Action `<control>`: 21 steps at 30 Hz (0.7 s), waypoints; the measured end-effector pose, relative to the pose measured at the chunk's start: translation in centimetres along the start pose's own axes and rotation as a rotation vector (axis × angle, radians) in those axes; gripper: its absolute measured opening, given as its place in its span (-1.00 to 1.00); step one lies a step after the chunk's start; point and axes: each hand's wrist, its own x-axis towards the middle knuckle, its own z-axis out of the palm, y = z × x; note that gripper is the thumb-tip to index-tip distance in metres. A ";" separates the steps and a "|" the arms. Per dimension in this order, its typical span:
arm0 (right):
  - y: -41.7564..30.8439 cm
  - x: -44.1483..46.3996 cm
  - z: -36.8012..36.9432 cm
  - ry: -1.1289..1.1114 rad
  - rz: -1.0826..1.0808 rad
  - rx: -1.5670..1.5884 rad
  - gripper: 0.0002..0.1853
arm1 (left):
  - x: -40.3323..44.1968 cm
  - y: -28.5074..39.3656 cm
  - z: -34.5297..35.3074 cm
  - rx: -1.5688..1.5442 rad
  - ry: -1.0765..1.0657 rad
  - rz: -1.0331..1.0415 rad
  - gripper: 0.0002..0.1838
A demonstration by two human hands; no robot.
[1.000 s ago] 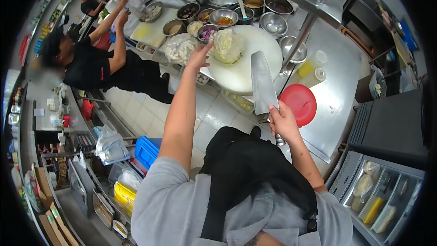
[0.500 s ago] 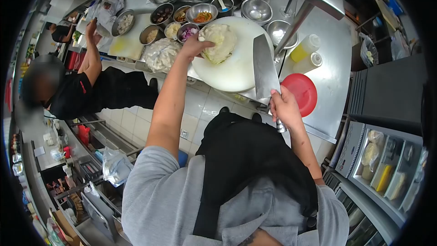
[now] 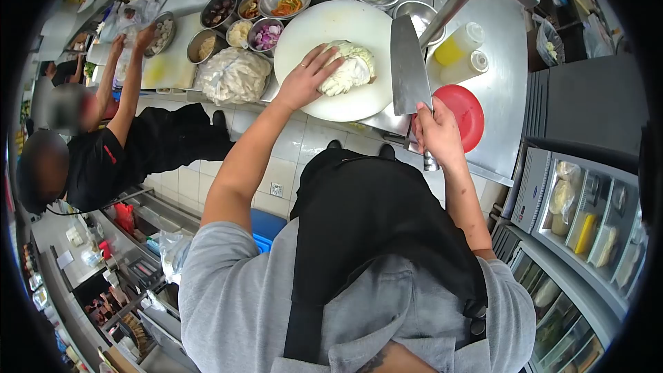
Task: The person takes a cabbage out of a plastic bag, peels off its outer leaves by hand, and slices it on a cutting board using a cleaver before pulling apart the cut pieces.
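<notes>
A pale cabbage piece point(image 3: 355, 71) lies on the round white cutting board point(image 3: 304, 31). My left hand point(image 3: 310, 77) rests against its left side, fingers stretched out over the near edge and top. In my right hand point(image 3: 440, 132) is the handle of a cleaver point(image 3: 409, 69), fingers wrapped round it. The broad blade points away from me, beside the board's right edge, apart from the cabbage. Close by the right hand is a red plate point(image 3: 464, 117), partly covered by that hand.
Metal bowls with chopped vegetables, such as red onion point(image 3: 266, 35), line the board's far left. A filled plastic bag point(image 3: 235, 77) sits left of it. Squeeze bottles point(image 3: 464, 64) and a shelf post point(image 3: 452, 8) stand right. A co-worker point(image 3: 131, 145) works at the left.
The cabbage has shifted right and turned on the board. My left hand has gone from gripping its edge to lying with outstretched fingers. The cleaver remains in my right hand.
</notes>
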 end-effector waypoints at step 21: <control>0.9 1.4 0.1 0.015 -0.126 -0.679 -0.71 | -0.3 3.5 -7.3 0.093 -0.556 -0.496 0.35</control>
